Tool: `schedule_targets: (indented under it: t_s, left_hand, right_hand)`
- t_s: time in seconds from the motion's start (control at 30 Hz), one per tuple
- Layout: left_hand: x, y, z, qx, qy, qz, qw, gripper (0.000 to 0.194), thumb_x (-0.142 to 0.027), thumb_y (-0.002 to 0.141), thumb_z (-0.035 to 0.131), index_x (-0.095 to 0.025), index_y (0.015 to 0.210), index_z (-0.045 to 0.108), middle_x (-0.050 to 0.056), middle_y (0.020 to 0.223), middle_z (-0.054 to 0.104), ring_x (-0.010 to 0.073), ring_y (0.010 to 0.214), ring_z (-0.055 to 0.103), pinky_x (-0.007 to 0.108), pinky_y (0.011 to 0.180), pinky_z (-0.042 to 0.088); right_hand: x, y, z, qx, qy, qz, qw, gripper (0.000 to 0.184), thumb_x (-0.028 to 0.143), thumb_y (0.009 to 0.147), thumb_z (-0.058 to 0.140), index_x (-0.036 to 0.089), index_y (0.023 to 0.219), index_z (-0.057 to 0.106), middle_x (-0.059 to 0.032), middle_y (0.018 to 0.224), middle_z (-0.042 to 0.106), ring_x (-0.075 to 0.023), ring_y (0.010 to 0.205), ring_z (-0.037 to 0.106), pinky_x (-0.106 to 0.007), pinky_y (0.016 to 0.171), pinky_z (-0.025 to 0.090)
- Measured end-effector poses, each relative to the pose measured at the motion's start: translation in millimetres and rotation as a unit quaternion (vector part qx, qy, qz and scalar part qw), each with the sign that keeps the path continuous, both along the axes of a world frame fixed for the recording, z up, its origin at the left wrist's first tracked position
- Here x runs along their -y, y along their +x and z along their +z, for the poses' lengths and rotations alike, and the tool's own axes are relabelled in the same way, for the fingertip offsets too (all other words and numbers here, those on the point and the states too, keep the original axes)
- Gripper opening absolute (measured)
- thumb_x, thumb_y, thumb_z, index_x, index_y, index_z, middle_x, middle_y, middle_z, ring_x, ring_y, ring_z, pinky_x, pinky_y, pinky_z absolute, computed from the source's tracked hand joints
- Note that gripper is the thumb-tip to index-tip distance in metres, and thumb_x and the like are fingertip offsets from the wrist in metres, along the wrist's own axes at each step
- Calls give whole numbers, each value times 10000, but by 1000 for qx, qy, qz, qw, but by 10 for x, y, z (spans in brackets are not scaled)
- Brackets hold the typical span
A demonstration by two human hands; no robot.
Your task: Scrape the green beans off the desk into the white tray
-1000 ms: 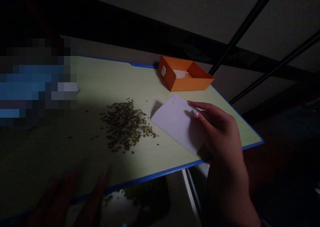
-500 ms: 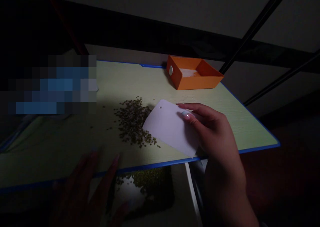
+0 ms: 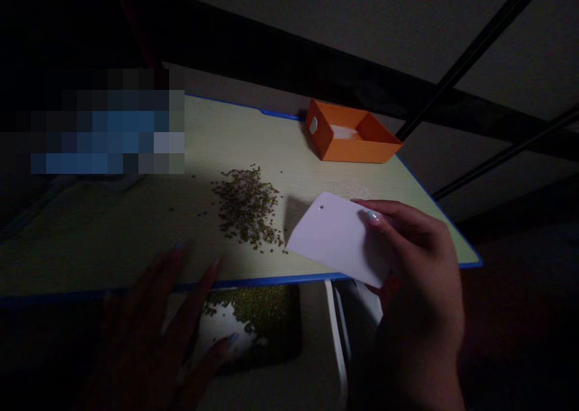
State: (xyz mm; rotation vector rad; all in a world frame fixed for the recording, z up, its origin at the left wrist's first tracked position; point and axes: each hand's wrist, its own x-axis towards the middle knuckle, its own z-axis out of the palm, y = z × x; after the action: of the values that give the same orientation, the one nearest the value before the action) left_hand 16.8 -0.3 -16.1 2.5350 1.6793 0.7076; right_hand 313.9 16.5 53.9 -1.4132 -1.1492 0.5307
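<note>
My right hand [image 3: 416,266] pinches a white plastic scraper card [image 3: 339,237] and holds it tilted just right of a pile of small green beans [image 3: 248,204] on the pale table [image 3: 113,242]. The card's edge is a short way from the pile, near the front edge. My left hand [image 3: 158,320] lies in shadow at the table's front edge. Its fingers are stretched out and apart over the blue rim, and its thumb tip touches a white container [image 3: 244,326] just below the edge. The container has green beans in it.
An orange open box [image 3: 350,139] with something white inside stands at the table's far right corner. A blurred blue patch covers the far left. Dark metal bars run behind the table. A white table leg [image 3: 337,338] drops below the front edge.
My right hand has drawn the scraper card back to the right and towards the front edge, off the bean pile. My left hand has stayed at the front edge.
</note>
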Motion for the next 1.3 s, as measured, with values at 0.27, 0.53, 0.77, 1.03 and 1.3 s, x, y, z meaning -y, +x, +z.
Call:
schedule_targets:
  t_s: [0.27, 0.53, 0.77, 1.03, 1.3]
  left_hand:
    - [-9, -45, -44, 11, 29, -28, 999, 573, -487, 935, 405, -360, 1477, 267, -22, 1636, 150, 197, 1533, 126, 348, 1283, -3]
    - [40, 52, 65, 101, -46, 25, 994, 581, -760, 865, 364, -564, 1402, 260, -169, 1597, 210, 146, 1509, 206, 312, 1271, 36]
    - [35, 33, 47, 102, -36, 11, 994, 564, -737, 881, 358, -554, 1406, 260, -192, 1594, 195, 90, 1510, 171, 253, 1264, 22]
    - [16, -48, -42, 84, 13, -23, 996, 610, -692, 887, 396, -425, 1432, 332, -82, 1603, 242, 105, 1512, 176, 246, 1259, 5]
    - [12, -25, -59, 103, 27, -29, 994, 598, -670, 892, 401, -418, 1430, 341, -79, 1598, 260, 112, 1506, 200, 250, 1263, 37]
  right_hand:
    - [-86, -32, -34, 16, -1, 24, 1000, 151, 265, 862, 739, 381, 939, 799, 50, 983, 806, -163, 903, 730, -333, 829, 553]
    - [-133, -133, -55, 21, 5, 20, 1000, 149, 255, 862, 739, 369, 935, 799, 53, 984, 807, -162, 892, 741, -316, 777, 567]
    - [-145, -175, -59, 16, -5, 24, 1000, 141, 267, 851, 752, 370, 938, 797, 51, 954, 809, -152, 836, 743, -277, 681, 565]
    - [-173, -191, -64, 31, -6, 8, 999, 121, 291, 847, 760, 377, 923, 797, 53, 969, 808, -152, 866, 743, -257, 653, 546]
    - [-173, -171, -75, 41, -12, -13, 999, 121, 309, 844, 758, 350, 950, 799, 18, 948, 806, -155, 803, 726, -261, 601, 526]
